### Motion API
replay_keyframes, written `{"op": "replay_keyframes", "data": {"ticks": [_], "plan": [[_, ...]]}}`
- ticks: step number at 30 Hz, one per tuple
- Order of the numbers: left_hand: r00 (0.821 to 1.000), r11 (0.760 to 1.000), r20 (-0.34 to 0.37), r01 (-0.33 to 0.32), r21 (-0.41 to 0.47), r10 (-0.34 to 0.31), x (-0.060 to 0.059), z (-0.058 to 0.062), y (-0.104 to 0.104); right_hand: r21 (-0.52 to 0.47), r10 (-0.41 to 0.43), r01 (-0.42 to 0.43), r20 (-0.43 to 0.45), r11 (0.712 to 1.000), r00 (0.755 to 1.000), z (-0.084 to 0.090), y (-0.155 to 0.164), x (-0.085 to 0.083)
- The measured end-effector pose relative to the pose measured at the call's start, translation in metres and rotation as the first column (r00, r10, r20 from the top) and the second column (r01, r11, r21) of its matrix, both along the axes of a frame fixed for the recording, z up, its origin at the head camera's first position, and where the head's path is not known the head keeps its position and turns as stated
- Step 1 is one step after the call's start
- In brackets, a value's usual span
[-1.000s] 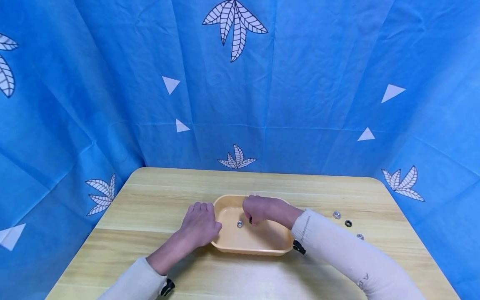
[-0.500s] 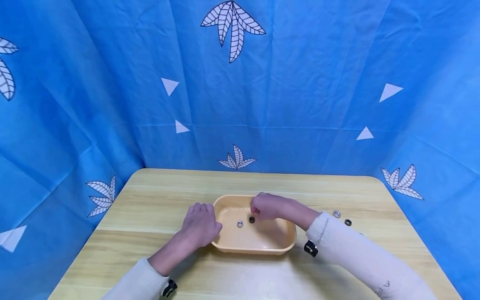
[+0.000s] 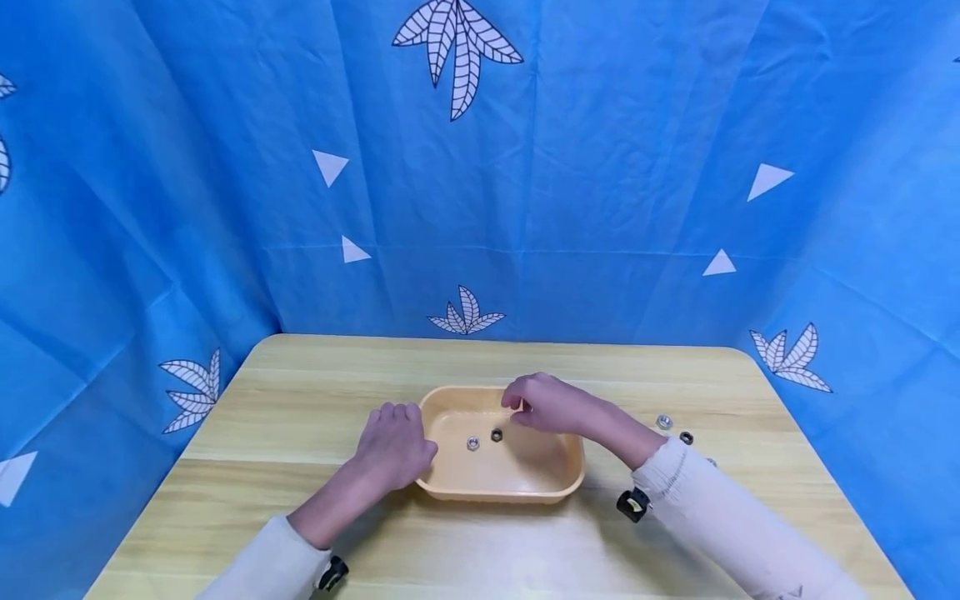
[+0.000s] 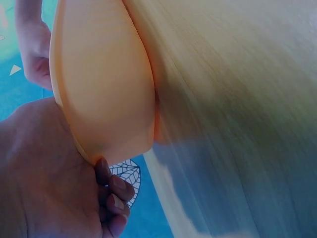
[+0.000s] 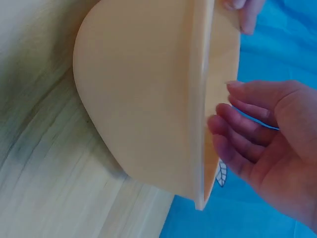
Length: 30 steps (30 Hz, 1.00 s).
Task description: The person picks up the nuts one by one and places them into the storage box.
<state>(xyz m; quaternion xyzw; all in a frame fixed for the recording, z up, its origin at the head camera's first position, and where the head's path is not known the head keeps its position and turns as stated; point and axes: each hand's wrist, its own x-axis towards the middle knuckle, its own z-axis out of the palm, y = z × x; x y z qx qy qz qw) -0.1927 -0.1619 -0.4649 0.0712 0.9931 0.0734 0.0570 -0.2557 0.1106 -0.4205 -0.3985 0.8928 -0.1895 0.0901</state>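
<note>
A shallow orange tray (image 3: 502, 497) sits mid-table, also seen in the left wrist view as tray (image 4: 104, 84) and in the right wrist view as tray (image 5: 143, 99). Inside it lie a silver nut (image 3: 473, 442) and a black nut (image 3: 497, 435). My left hand (image 3: 393, 446) holds the tray's left end, its curled fingers (image 4: 114, 191) against the wall. My right hand (image 3: 547, 402) hovers over the tray's back right rim. The fingers (image 5: 237, 126) of that hand are loosely bent and hold nothing.
On the wooden table (image 3: 300, 392), right of the tray, lie a silver nut (image 3: 663, 422) and a black nut (image 3: 686, 437). A third nut (image 3: 711, 461) is partly hidden by my right sleeve. Blue patterned cloth (image 3: 600, 208) hangs behind and on both sides.
My right hand let go of the black nut, which now lies in the tray beside the silver one. The hand rose and drew back to the right. The left hand stayed put.
</note>
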Motion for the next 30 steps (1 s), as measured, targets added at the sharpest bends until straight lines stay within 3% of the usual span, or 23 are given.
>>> {"op": "replay_keyframes", "data": {"ticks": [11, 30], "plan": [[1.000, 1.000, -0.016, -0.007, 0.011, 0.007, 0.001, 0.002, 0.000, -0.150, -0.112, 0.096, -0.098, 0.984, 0.989, 0.003, 0.023, 0.006], [1.000, 1.000, -0.019, -0.010, 0.008, 0.011, 0.000, -0.001, 0.000, -0.238, -0.225, 0.201, -0.078, 0.950, 0.971, -0.001, 0.065, 0.025]]}}
